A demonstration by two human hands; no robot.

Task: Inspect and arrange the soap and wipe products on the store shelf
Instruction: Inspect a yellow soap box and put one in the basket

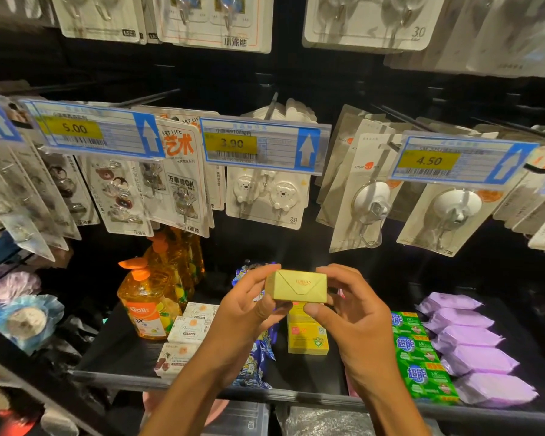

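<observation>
Holding a small gold soap box (298, 286) up in front of the shelf (296, 394), well above the stock and touching none of it. Pinching its left end with the left grip (249, 306), with fingers curled over the top edge and thumb beneath. Pinching its right end with the right grip (353, 309) in the same way, with thumb under the lower front corner. Showing the envelope-fold face and its red lettering toward the head camera; too small to read with confidence. Judged as the inspection step, ahead of any placement.

For sound inspection:
- Keep to the short ends, so as to cover no printed face.
- Roll about the long axis, one face at a time, checking folds, corners and seal for dents or tears.
- Pass the weight to one grip before shifting the other.
- Avoid squeezing; probably thin card.

For placement, as a judgement only:
- Set down on or just beside the stack of yellow boxes (307, 338) directly below, between the blue patterned packs (255, 360) and the green packs (422, 357).
- Lower straight, face forward, edges square with the stack.
- Leave undisturbed the purple wipe packs (472, 344) further right, and the white soap boxes (189, 328) and orange bottle (145, 309) to the left.
</observation>
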